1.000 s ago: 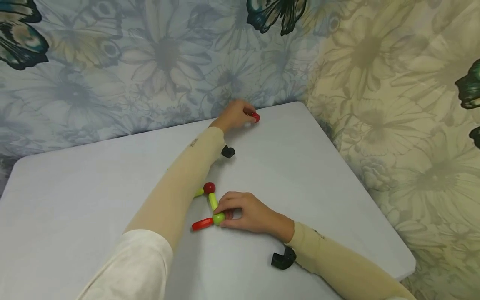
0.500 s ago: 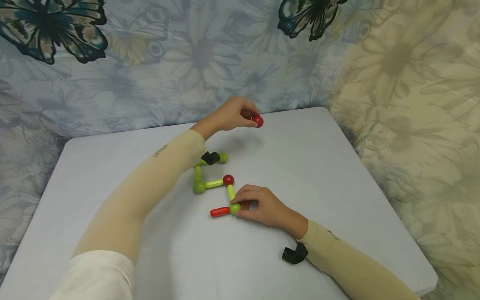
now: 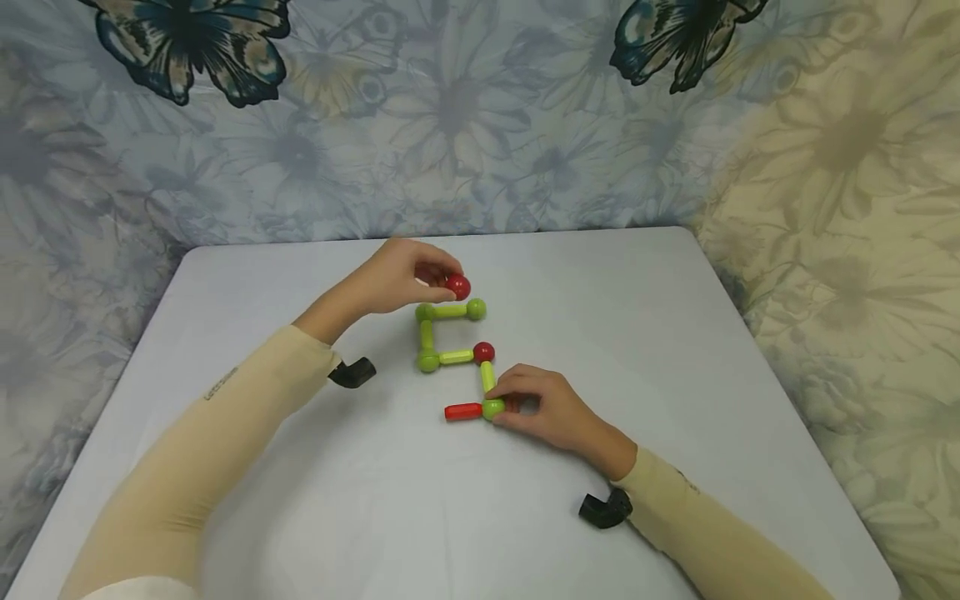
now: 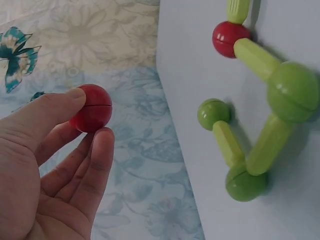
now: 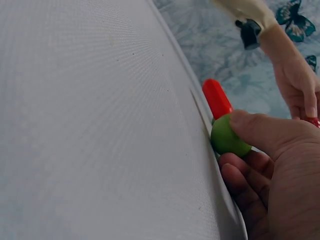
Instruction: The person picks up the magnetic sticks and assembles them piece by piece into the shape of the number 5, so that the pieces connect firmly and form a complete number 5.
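Note:
Between thumb and fingers, my left hand (image 3: 405, 275) pinches a red ball (image 4: 95, 108) above the table, near the far end of a chain of rods and balls. That chain lies in an S-like zigzag: a green end ball (image 3: 476, 309), yellow-green rods (image 3: 456, 357), more green balls (image 3: 428, 361) and one red ball (image 3: 483, 352). At its near end, my right hand (image 3: 551, 408) pinches a green ball (image 5: 228, 136) against the table. A red rod (image 3: 462, 412) sticks out leftward from that ball, its other end free.
The white table (image 3: 337, 500) stands against walls covered in flowered cloth with butterflies (image 3: 191, 46). A black camera mount (image 3: 352, 372) juts from the left sleeve, and another black mount (image 3: 606, 508) hangs at the right wrist.
My left hand has carried the red ball back from the table's far edge, leftward and nearer, to above the chain. The right hand stays on the green ball; the head view has swung left.

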Tool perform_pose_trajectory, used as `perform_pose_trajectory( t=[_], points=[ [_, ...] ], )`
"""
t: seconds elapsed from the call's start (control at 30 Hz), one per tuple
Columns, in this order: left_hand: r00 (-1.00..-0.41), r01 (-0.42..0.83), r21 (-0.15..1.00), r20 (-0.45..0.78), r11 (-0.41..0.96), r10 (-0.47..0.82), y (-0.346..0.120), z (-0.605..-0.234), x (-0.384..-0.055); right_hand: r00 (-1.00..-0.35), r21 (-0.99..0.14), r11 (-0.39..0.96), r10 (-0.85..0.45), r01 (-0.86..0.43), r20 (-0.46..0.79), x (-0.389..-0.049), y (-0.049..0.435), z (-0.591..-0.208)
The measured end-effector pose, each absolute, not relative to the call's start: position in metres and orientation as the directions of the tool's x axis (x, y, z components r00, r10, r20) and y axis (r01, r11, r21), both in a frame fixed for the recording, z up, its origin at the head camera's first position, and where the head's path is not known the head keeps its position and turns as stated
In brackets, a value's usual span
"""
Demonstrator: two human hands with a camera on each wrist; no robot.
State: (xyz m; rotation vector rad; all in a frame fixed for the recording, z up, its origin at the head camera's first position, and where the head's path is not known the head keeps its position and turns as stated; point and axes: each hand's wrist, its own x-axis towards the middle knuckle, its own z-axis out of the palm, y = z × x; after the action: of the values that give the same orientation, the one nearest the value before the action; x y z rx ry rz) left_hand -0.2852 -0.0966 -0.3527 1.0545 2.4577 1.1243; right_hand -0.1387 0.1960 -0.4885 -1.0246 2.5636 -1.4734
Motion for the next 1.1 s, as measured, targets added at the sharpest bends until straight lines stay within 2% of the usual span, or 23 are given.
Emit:
perform_pose_trajectory(
  t=[0.4,0.67,0.9,1.1],
  points=[
    [-0.781,0.465,0.752,0.100,0.467,0.617,-0.133,-0.373,-0.228,-0.787,-0.778,0.343,-0.543,-0.527,0.293,-0.138,0.197,-0.492],
    [-0.788,0.475,0.762,0.147,0.440,0.598,-0.143,-0.398,-0.197,-0.779,-0.769,0.336,-0.544,-0.543,0.312,-0.138,0.197,-0.490],
    [-0.811,0.440,0.762,0.112,0.474,0.574,-0.149,-0.421,-0.180,-0.776,-0.767,0.328,-0.539,-0.551,0.326,-0.138,0.195,-0.488],
    [-0.789,0.432,0.742,0.036,0.512,0.613,-0.151,-0.438,-0.171,-0.773,-0.768,0.317,-0.537,-0.557,0.339,-0.139,0.191,-0.491]
  ],
)
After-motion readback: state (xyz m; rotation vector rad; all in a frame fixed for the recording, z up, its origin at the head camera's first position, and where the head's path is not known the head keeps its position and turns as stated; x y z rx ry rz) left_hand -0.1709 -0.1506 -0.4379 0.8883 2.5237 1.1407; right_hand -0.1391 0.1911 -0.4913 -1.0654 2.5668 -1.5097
